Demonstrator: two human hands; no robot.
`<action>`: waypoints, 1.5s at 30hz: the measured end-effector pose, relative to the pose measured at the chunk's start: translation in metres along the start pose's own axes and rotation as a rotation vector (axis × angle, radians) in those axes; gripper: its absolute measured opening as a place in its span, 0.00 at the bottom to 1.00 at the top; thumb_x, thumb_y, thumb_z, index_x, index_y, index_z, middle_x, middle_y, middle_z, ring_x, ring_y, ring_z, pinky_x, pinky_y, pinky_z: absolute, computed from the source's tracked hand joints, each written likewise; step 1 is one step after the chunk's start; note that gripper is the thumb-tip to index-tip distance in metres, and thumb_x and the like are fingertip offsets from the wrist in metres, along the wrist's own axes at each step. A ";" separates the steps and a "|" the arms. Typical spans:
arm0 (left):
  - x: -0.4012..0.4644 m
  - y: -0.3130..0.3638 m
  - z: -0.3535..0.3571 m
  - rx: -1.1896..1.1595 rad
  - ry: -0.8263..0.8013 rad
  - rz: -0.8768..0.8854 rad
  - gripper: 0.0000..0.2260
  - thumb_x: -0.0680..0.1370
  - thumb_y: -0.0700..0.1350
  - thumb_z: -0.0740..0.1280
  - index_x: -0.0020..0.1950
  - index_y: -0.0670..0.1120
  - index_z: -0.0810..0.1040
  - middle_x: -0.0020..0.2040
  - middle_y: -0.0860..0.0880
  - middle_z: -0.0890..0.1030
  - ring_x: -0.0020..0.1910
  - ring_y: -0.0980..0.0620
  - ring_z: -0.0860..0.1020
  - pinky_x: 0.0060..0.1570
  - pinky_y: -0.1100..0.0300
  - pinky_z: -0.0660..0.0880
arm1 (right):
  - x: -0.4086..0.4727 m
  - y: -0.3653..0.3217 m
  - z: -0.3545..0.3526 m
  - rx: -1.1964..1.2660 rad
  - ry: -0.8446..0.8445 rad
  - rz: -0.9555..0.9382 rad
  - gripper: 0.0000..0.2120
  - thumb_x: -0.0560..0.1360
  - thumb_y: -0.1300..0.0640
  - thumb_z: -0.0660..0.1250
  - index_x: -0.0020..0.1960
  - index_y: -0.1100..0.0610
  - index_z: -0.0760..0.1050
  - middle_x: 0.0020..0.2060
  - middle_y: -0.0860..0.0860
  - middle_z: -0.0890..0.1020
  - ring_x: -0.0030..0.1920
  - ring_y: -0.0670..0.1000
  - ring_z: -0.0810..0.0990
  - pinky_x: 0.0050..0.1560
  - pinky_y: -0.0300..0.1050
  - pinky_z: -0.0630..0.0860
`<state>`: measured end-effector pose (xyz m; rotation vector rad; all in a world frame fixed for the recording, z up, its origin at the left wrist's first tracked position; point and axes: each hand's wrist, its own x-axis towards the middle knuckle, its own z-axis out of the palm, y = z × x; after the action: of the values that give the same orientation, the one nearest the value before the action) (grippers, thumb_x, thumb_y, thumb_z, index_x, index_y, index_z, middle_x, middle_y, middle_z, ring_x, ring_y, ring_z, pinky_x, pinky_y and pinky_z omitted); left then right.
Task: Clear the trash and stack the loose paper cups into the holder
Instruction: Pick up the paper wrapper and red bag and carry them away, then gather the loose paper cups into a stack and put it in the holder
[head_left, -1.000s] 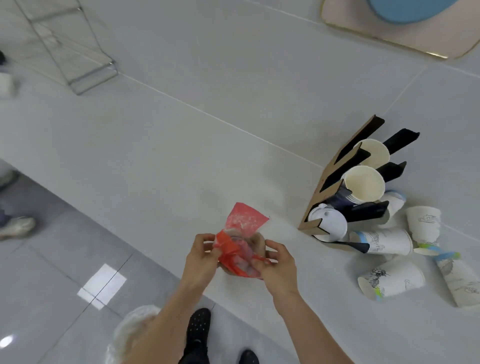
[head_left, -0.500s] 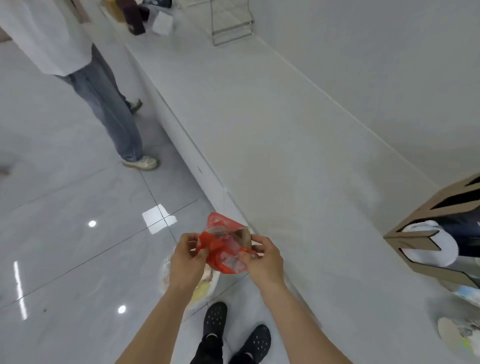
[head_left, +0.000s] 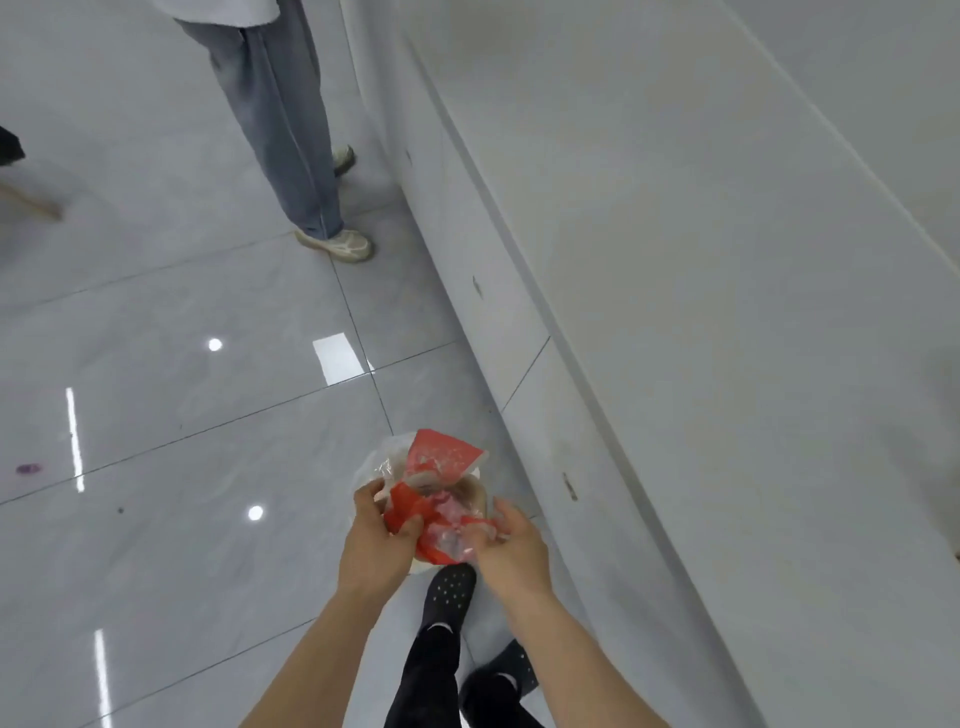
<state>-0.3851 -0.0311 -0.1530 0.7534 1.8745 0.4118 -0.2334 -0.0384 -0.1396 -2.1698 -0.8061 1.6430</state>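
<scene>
The long pale grey stone counter (head_left: 727, 312) runs from the near right to the far middle of the view, its rounded front edge slanting from lower right toward the upper centre, with the white cabinet front (head_left: 467, 249) dropping below it to the floor. Left of that edge lies a wide stretch of glossy grey floor tiles (head_left: 156, 415), open except for a bystander's grey trouser legs and pale sneakers (head_left: 337, 243) at the far side, close to the cabinet front.

The crumpled red and clear plastic wrapper (head_left: 441, 499) is held in the air between both hands, just left of the counter's edge and above a round bin lined with a translucent white bag (head_left: 371, 470), whose rim shows behind and to the left of it. Its long axis runs near to far: a flat red flap points toward the far right, while the bunched red and clear mass sits nearer the wrists.

The left hand (head_left: 376, 540) pinches the wrapper's left side, thumb and fingers closed on the red film. The right hand (head_left: 511, 545) cups the right side with curled fingers touching the clear plastic. The wearer's black perforated clogs (head_left: 449, 590) stand directly beneath
</scene>
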 end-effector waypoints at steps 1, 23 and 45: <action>0.008 -0.004 -0.003 0.038 0.007 -0.011 0.31 0.79 0.44 0.69 0.78 0.49 0.59 0.71 0.44 0.73 0.65 0.41 0.77 0.60 0.48 0.74 | 0.004 0.000 0.004 -0.035 -0.024 0.023 0.29 0.78 0.50 0.70 0.77 0.50 0.66 0.69 0.49 0.76 0.67 0.52 0.76 0.62 0.40 0.74; -0.052 0.228 -0.004 0.769 0.161 1.046 0.38 0.76 0.72 0.52 0.82 0.56 0.52 0.84 0.50 0.53 0.83 0.47 0.48 0.81 0.44 0.43 | -0.089 -0.110 -0.167 -0.801 0.685 -0.501 0.36 0.80 0.33 0.48 0.83 0.48 0.51 0.83 0.57 0.49 0.83 0.58 0.46 0.82 0.58 0.46; -0.335 0.251 0.279 0.566 -0.552 1.905 0.32 0.76 0.64 0.62 0.78 0.52 0.65 0.73 0.53 0.71 0.73 0.49 0.68 0.76 0.50 0.61 | -0.278 0.140 -0.382 -0.245 1.440 0.091 0.26 0.78 0.47 0.67 0.74 0.54 0.71 0.76 0.60 0.69 0.76 0.63 0.67 0.72 0.58 0.67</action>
<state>0.0391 -0.0821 0.1120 2.5799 0.2045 0.6584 0.1124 -0.2800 0.1148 -2.7195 -0.4006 -0.2702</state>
